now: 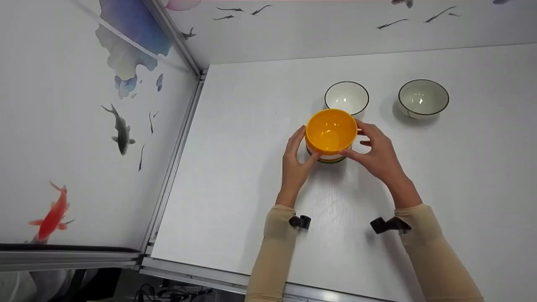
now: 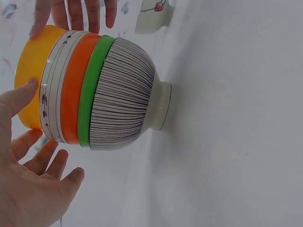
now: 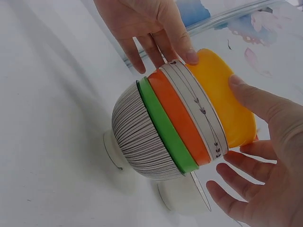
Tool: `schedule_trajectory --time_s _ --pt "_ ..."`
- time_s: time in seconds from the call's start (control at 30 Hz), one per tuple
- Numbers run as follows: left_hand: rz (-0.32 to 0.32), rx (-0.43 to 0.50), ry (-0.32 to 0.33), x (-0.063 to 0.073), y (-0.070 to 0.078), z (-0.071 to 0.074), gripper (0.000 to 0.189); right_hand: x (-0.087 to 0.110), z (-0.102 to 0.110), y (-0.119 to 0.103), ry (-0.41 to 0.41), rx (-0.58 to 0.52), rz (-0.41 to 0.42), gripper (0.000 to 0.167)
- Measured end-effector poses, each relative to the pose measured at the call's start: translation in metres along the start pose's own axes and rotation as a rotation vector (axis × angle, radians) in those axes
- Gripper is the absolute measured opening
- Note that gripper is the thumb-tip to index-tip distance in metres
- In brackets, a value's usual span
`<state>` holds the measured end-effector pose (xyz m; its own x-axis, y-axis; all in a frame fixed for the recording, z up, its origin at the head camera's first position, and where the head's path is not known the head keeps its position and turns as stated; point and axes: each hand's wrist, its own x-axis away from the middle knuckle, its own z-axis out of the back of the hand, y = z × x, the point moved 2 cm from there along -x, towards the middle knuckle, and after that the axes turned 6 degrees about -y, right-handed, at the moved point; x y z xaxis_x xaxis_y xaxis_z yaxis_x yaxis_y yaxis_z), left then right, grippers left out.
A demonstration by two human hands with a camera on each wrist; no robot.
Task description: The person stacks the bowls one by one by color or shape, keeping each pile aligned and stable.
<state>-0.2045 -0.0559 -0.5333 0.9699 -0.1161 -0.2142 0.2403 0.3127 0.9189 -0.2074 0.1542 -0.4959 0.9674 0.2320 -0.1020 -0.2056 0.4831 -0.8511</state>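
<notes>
A yellow bowl [image 1: 331, 132] tops a stack of nested bowls. My left hand [image 1: 295, 163] grips it from the left, thumb at the near side and fingers round the far left. From the right my right hand [image 1: 377, 155] holds the same bowl between thumb and fingers. Beneath it, in the left wrist view, come a white bowl with a leafy line pattern [image 2: 53, 90], an orange bowl [image 2: 73, 94] and a green bowl [image 2: 93, 94]. Lowest is a white bowl with fine dark stripes [image 2: 123, 94], its foot on the table.
Just behind the stack stands a white dark-rimmed bowl [image 1: 347, 97], partly overlapped by the yellow one. Another dark-rimmed bowl [image 1: 423, 98] stands farther right. The white table [image 1: 226, 176] meets a fish-painted panel [image 1: 84, 126] on the left and a back wall [image 1: 314, 29].
</notes>
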Motion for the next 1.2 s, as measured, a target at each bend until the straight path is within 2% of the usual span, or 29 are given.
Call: schedule_trajectory --time_s 0.5,0.97,1.2 --pt "0.032 0.021 -0.041 0.003 -0.003 -0.003 0.072 0.0 -0.007 0.007 -0.012 -0.005 -0.013 0.079" --pt "0.002 -0.03 -0.055 0.007 -0.011 -0.008 0.075 0.0 -0.01 0.012 -0.016 0.015 -0.004 0.08" --pt "0.019 -0.02 -0.061 0.009 -0.012 -0.01 0.078 0.0 -0.011 0.013 -0.022 0.018 -0.008 0.08"
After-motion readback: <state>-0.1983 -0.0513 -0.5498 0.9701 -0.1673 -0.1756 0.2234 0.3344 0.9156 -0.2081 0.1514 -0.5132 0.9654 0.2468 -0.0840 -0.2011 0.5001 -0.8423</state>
